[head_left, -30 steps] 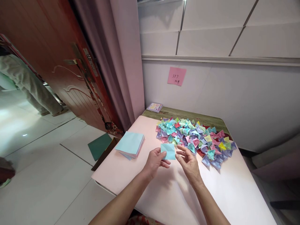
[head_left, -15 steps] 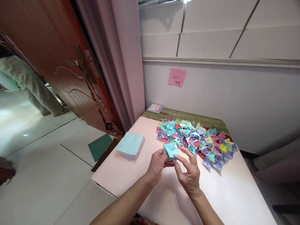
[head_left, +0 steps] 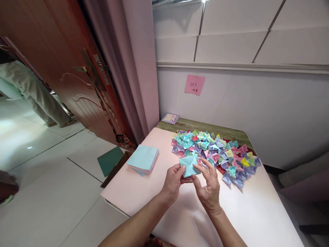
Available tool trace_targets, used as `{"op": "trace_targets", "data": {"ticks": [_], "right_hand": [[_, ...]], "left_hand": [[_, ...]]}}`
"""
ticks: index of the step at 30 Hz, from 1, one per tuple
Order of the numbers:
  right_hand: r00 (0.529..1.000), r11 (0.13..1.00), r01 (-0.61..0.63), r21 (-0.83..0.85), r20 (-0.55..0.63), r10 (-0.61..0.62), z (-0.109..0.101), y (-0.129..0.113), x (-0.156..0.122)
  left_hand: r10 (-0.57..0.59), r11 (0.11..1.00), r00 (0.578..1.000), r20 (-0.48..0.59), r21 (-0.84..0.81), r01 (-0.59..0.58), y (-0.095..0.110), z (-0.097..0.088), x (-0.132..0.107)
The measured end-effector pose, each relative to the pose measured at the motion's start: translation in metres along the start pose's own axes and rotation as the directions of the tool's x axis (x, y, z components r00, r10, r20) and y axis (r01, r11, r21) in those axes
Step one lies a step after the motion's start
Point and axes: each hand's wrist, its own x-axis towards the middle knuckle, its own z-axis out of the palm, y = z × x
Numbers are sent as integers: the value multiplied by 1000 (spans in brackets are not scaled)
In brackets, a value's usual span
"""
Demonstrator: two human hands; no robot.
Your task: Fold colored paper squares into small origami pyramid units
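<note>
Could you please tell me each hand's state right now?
Left hand: closed, holding the light-blue paper.
Right hand: touching the paper's right side; grip cannot be told.

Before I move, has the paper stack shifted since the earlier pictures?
No, no shift either way: the paper stack lies in the same spot against the left edge of the table.

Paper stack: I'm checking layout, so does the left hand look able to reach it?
Probably yes: nothing lies between the left hand and the stack, though that hand holds the folded paper.
</note>
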Motion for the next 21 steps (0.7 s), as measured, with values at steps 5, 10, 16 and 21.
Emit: {"op": "trace_targets", "data": {"ticks": [5, 10, 16, 21], "right_hand": [[995, 995, -95, 37, 40, 93, 3, -3, 7], [982, 976, -190, 109, 33, 188, 5, -2, 6], [992, 982, -113, 153, 77, 102, -3, -2, 5], [986, 994, 105, 5, 130, -105, -4, 3, -2]], "left_hand": [[-10, 999, 1000, 0, 38, 10, -2, 0, -1], [-22, 997, 1000, 9, 68, 21, -5, -1, -2], [-72, 996, 996, 49, 57, 69, -7, -1, -3], [-52, 996, 998, 42, -75, 55, -1, 4, -5]]}}
